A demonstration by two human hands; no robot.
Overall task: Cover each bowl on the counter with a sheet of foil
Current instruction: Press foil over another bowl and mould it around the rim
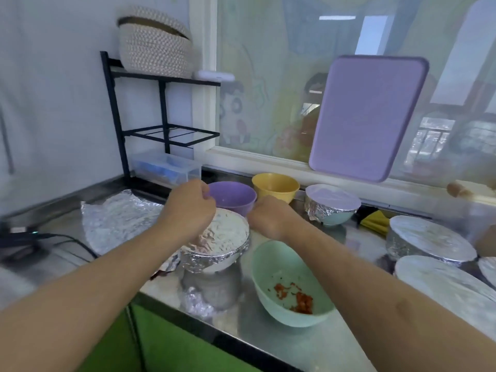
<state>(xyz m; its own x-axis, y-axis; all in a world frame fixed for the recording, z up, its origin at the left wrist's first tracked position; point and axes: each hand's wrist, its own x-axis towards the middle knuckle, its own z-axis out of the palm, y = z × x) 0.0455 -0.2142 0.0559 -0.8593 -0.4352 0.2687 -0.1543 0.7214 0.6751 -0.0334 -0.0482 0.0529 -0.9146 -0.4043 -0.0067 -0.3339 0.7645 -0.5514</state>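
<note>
A bowl wrapped in foil [222,242] sits in the middle of the steel counter [308,342]. My left hand [189,208] curls over its far left rim, and my right hand [271,217] grips its far right rim, fingers hidden behind the foil edge. Uncovered bowls stand around it: a purple bowl [236,196] and a yellow bowl [276,185] behind, and a mint bowl [284,285] with red food bits to the front right. A loose foil sheet [118,218] lies at the left. A foil-covered bowl [331,204] stands at the back, two more covered bowls [429,241] at the right.
A black wire rack [161,108] with a woven basket [154,42] stands at the back left, a clear plastic box [167,166] beneath it. A purple cutting board [367,116] leans on the window. A black cable [53,237] lies at the left. Green cabinet fronts [171,345] run below.
</note>
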